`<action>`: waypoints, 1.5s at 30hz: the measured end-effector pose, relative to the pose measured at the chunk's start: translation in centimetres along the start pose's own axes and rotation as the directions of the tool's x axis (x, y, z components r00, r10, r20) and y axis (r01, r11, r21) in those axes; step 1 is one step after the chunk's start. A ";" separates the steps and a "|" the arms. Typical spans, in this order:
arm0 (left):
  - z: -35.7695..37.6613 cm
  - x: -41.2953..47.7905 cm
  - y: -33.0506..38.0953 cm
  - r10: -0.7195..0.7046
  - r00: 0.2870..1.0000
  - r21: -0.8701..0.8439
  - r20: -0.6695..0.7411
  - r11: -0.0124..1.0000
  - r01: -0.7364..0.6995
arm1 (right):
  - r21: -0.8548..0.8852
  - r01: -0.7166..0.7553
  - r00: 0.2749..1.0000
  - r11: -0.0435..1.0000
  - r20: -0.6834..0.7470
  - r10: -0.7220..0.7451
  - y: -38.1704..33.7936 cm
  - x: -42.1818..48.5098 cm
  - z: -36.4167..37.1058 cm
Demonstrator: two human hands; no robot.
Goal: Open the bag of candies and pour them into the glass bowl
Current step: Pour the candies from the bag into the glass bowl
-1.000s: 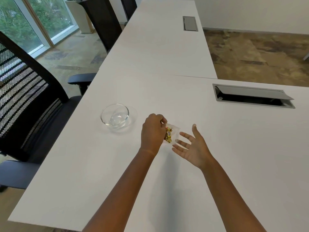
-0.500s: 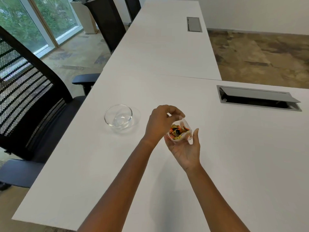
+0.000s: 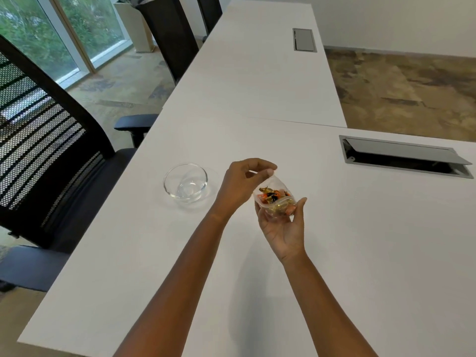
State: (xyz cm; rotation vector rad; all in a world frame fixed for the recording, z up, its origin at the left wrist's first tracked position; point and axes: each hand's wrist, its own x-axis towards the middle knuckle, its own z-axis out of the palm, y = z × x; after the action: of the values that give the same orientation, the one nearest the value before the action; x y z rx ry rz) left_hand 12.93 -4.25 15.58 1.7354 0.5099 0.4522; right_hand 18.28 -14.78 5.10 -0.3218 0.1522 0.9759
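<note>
A small clear plastic bag of candies point(image 3: 277, 199), with orange, gold and black wrappers showing through it, is held above the white table point(image 3: 360, 253). My right hand point(image 3: 283, 228) cups the bag from below, palm up. My left hand point(image 3: 240, 184) pinches the bag's top edge between thumb and fingertips. The mouth of the bag looks parted, with candies visible inside. An empty glass bowl point(image 3: 185, 182) stands on the table just left of my left hand, a short gap away.
A black mesh office chair point(image 3: 49, 150) stands close along the table's left edge. A grey cable hatch point(image 3: 404, 158) with its lid raised is set into the table at the right. A second table section extends at the back with another hatch point(image 3: 304, 39).
The bag went from lying on the table under my left hand to being lifted. My right hand turned palm up and closed under it, while my left hand took the top edge.
</note>
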 end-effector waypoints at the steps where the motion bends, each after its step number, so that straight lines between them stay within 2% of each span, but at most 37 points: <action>1: -0.5 0.2 -0.4 0.002 0.999 0.003 -0.043 1.000 -0.002 | -0.024 -0.001 1.000 1.000 -0.020 0.001 -0.2 0.3 0.1; 3: -1.7 0.6 -1.6 0.014 0.982 0.046 -0.189 0.999 -0.006 | -0.080 0.009 0.998 0.997 -0.066 -0.015 -0.4 0.8 0.2; 5: -3.2 1.2 -3.5 0.005 0.926 0.116 -0.378 0.992 0.042 | -0.120 0.022 0.990 0.993 -0.136 -0.039 -0.4 1.2 0.4; 7: -4.9 1.7 -5.7 -0.071 0.843 0.135 -0.533 0.977 0.168 | -0.134 0.034 0.980 0.990 -0.187 -0.059 -0.2 1.7 0.7; 9: -6.7 2.2 -7.8 -0.179 0.767 0.114 -0.616 0.944 0.311 | -0.144 0.032 0.977 0.989 -0.206 -0.061 0.1 2.4 1.3; 12: -8.8 2.8 -10.4 -0.330 0.688 0.050 -0.646 0.882 0.469 | -0.183 0.015 0.970 0.983 -0.234 -0.058 0.7 3.6 2.1; 18: -10.6 3.1 -13.2 -0.452 0.643 0.002 -0.618 0.817 0.577 | -0.221 -0.045 0.956 0.974 -0.291 -0.022 2.6 6.9 3.3; 23: -11.2 3.5 -15.3 -0.512 0.611 -0.085 -0.604 0.804 0.589 | -0.335 -0.107 0.950 0.936 -0.311 -0.002 4.5 9.7 4.5; 29: -11.6 4.3 -16.1 -0.538 0.553 -0.243 -0.636 0.820 0.518 | -0.469 -0.143 0.938 0.872 -0.344 -0.031 6.4 12.0 6.4; 34: -11.4 4.4 -16.4 -0.555 0.538 -0.314 -0.635 0.821 0.477 | -0.651 -0.133 0.944 0.747 -0.312 -0.104 7.8 13.1 7.1; 38: -11.3 4.4 -16.7 -0.556 0.536 -0.325 -0.636 0.822 0.467 | -0.816 -0.081 0.970 0.573 -0.197 -0.143 8.7 13.4 7.9; 41: -11.3 4.4 -16.6 -0.548 0.541 -0.316 -0.637 0.827 0.465 | -0.917 -0.044 0.972 0.397 -0.131 -0.194 9.8 13.8 8.1; 43: -11.4 4.3 -16.5 -0.540 0.546 -0.307 -0.641 0.831 0.463 | -0.958 -0.027 0.977 0.285 -0.086 -0.196 10.4 14.2 7.9; 45: -11.5 4.2 -16.6 -0.532 0.553 -0.301 -0.641 0.837 0.457 | -0.974 -0.007 0.983 0.225 -0.047 -0.176 10.7 14.3 7.9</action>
State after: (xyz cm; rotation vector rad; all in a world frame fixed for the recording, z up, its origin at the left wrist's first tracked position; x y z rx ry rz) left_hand 8.45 10.50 1.98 1.1737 1.4793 0.7125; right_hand 17.20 4.67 6.52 -1.6139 -0.4098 0.8105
